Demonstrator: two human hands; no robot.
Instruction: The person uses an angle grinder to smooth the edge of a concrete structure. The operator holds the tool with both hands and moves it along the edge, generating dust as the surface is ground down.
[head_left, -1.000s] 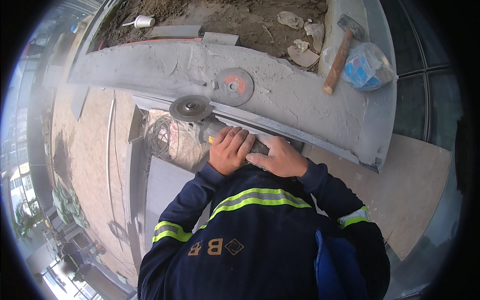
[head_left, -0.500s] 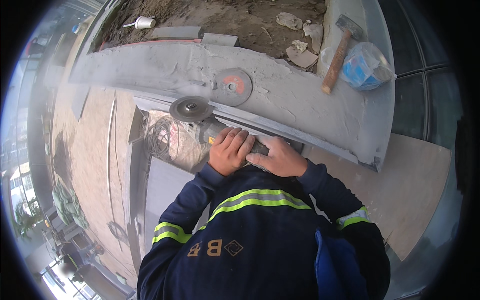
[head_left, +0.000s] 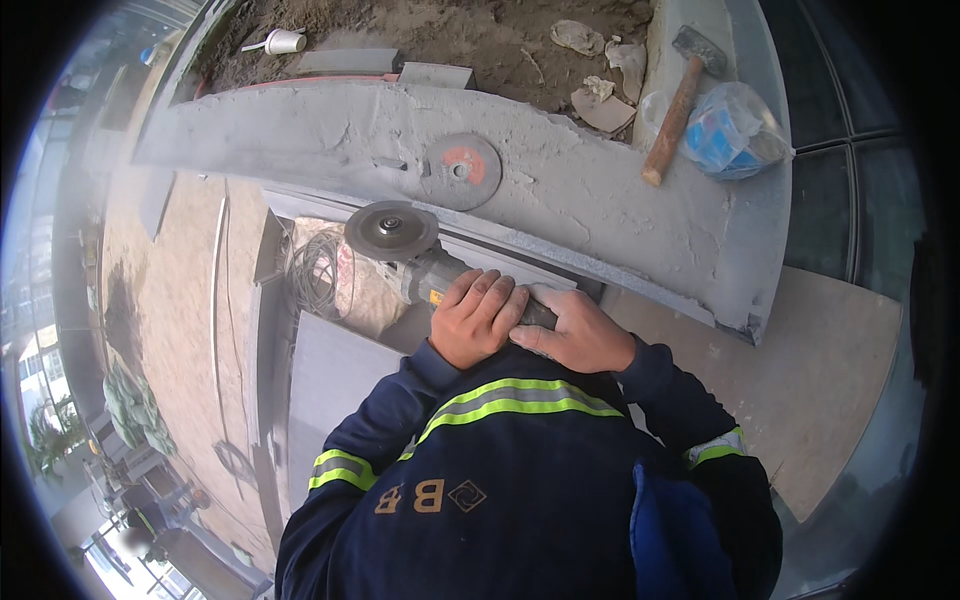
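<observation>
Both my hands are closed around the body of an angle grinder (head_left: 425, 275) held in front of my waist. My left hand (head_left: 477, 318) wraps over the middle of its body, fingers curled on top. Right beside it, my right hand (head_left: 578, 330) grips the rear part, thumb lying along the housing. The grinder's round dark disc (head_left: 391, 230) points up and left, near the edge of a grey stone strip (head_left: 530, 240) along the ledge. A spare cutting disc (head_left: 463, 172) with an orange-red centre lies flat on the dusty cement ledge (head_left: 330, 130) just beyond.
A hammer (head_left: 675, 120) and a plastic bag with blue contents (head_left: 730, 130) rest on the ledge at right. Behind lies a soil bed (head_left: 480, 40) with a white cup (head_left: 285, 41). Coiled cable (head_left: 318, 275) sits left of the grinder, near a grey slab (head_left: 335, 385).
The grinder and both hands have shifted slightly right and toward me. Its disc has moved away from the ledge, and the haze of dust at left has thinned.
</observation>
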